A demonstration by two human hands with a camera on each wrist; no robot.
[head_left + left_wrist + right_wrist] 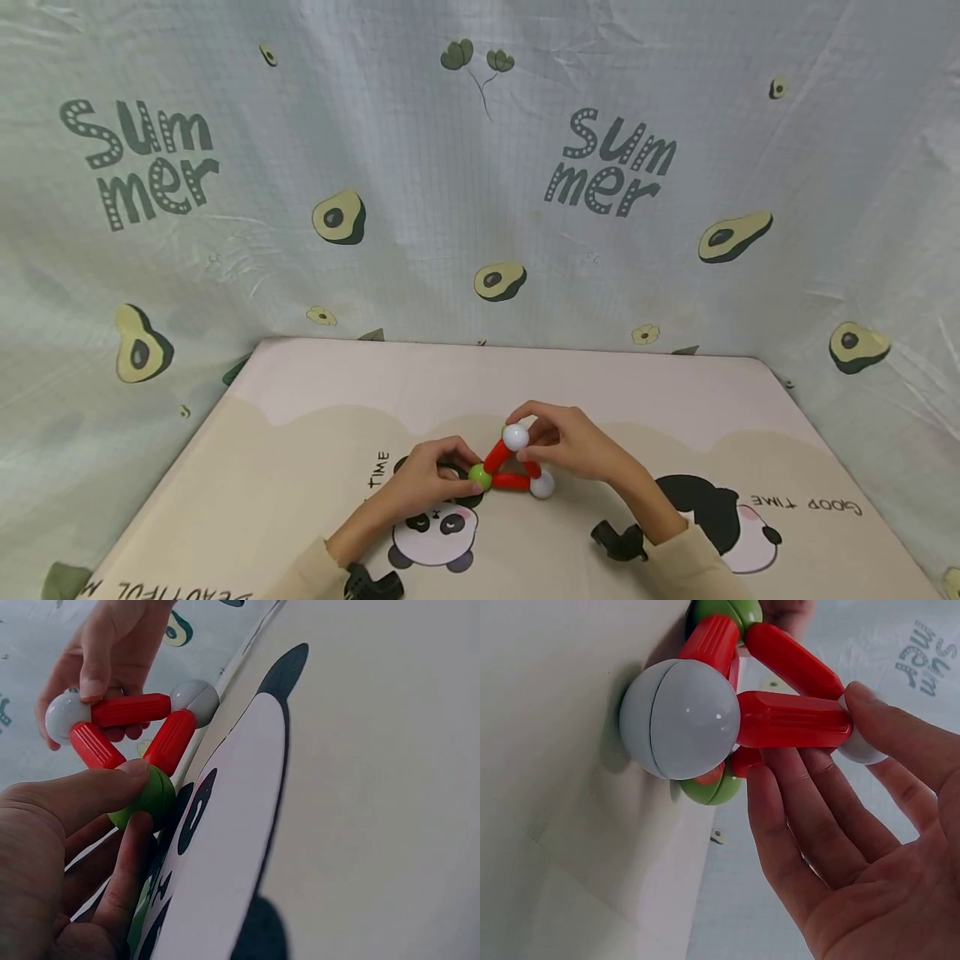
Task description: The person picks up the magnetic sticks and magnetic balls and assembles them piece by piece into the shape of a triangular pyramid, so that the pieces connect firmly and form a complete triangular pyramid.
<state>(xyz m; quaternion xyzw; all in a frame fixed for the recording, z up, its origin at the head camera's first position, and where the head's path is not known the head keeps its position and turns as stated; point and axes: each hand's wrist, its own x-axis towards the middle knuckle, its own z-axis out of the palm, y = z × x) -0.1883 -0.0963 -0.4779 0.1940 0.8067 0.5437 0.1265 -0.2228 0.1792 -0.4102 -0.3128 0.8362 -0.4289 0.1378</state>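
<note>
Between my hands is a toy frame of ribbed red rods (512, 482) joined by large balls, forming an upright triangle over the table. My left hand (423, 482) pinches the green ball (480, 476) at its left corner, thumb on the near side. At the top corner, my right hand (573, 443) grips a white ball (516, 437), its thumb on the ball where a rod meets it. Another white ball (682, 718) sits at the lower right corner, close to the tabletop. Partly hidden behind the rods, a second green ball (711, 787) shows in the right wrist view.
The tabletop (315, 467) has a pale cover printed with a panda face (435, 537) and a second panda (720, 521). Behind it hangs a light curtain (420, 167) with avocado prints. A black wrist device (621, 542) is by the right forearm, another (372, 583) by the left.
</note>
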